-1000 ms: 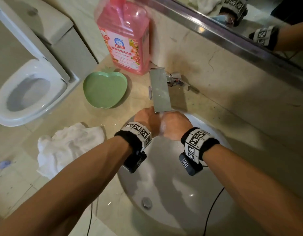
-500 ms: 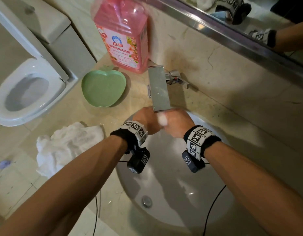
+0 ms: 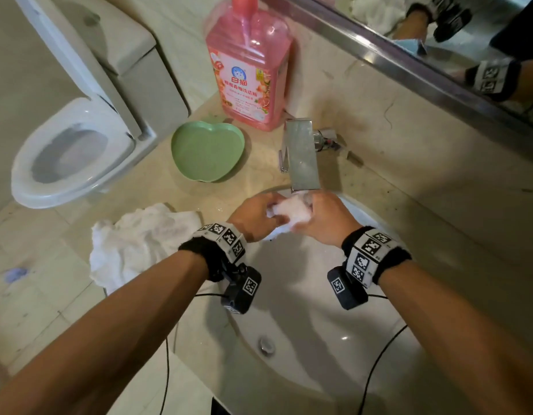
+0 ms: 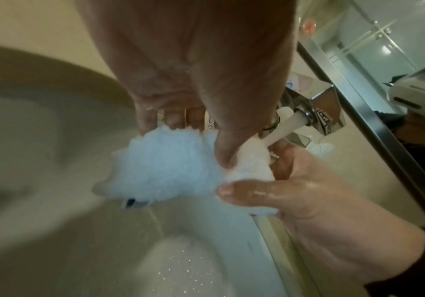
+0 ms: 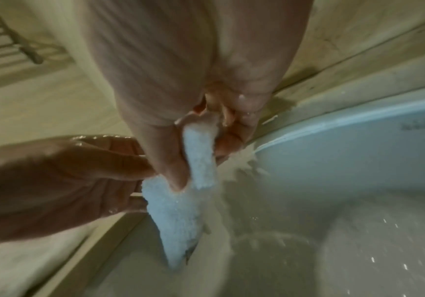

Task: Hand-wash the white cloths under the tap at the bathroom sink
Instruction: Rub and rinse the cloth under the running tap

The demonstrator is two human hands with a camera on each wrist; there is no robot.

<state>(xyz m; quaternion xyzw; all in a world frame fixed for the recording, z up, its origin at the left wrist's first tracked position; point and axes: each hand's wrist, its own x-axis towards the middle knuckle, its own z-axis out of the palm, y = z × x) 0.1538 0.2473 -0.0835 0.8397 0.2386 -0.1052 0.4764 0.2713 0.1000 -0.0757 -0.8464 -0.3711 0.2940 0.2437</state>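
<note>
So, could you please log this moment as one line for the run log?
left hand: holds cloth | right hand: holds cloth | tap: running | spare cloth: on counter

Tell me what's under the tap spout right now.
A wet white cloth, gripped by the left hand and right hand, with water running onto it above the sink basin. The hands hide the basin directly below.
</note>
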